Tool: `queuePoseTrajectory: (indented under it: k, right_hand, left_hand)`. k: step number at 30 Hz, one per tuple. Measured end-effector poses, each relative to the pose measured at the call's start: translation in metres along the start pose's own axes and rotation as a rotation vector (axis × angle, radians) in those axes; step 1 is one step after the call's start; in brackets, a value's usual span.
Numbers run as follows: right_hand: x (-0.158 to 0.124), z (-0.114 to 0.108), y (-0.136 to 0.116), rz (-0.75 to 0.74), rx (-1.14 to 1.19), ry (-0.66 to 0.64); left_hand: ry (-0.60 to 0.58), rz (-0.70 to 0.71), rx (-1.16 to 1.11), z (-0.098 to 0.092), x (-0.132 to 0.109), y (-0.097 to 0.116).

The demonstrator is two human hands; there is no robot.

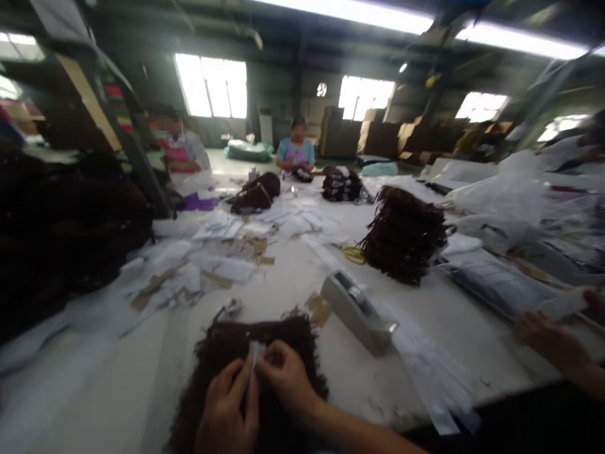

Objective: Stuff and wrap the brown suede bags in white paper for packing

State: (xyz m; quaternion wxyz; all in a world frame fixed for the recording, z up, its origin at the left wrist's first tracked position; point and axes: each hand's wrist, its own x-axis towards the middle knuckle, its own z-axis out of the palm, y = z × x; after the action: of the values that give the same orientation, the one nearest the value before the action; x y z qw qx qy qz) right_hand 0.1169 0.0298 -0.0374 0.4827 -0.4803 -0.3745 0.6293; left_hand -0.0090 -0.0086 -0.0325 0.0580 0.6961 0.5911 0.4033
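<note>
A dark brown fringed textile piece lies on the white table right in front of me. Both hands are over its middle. A small whitish strip, paper or tape, stands out between my fingertips. My left hand has its fingers pressed together on the strip from the near left. From the right, my right hand pinches at the same strip with thumb and forefinger. A grey tape dispenser sits on the table to the right of the brown piece.
Beyond are a brown fringed stack, yellow-handled scissors, and scattered white and tan paper. White strips reach the near edge. A dark pile rises at left. A co-worker's hand handles a plastic-wrapped pack at right.
</note>
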Motion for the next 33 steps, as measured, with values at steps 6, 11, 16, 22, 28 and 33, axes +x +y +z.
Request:
queuePoseTrajectory:
  k: [6,11,16,22,28,33]
  right_hand:
    - [-0.008,-0.009,-0.008,-0.001,0.007,-0.107]
    - [-0.009,-0.010,-0.008,-0.041,-0.083,-0.100]
    - [-0.007,-0.005,-0.010,0.032,0.003,-0.087]
    - [-0.006,-0.007,-0.011,0.090,0.138,-0.176]
    - [-0.006,-0.009,-0.010,0.073,0.129,-0.165]
    - [-0.010,-0.016,-0.038,-0.008,-0.147,-0.253]
  left_hand:
    - [-0.122,-0.064,0.240,-0.005,0.000,0.021]
    - [-0.132,-0.021,0.341,-0.005,-0.003,0.032]
    - [-0.120,-0.013,0.194,-0.014,-0.005,0.030]
    - [-0.091,-0.439,-0.248,-0.028,0.015,0.018]
    - [-0.359,-0.749,-0.774,-0.028,0.030,0.009]
    - [-0.340,-0.886,-0.836,-0.028,0.030,0.010]
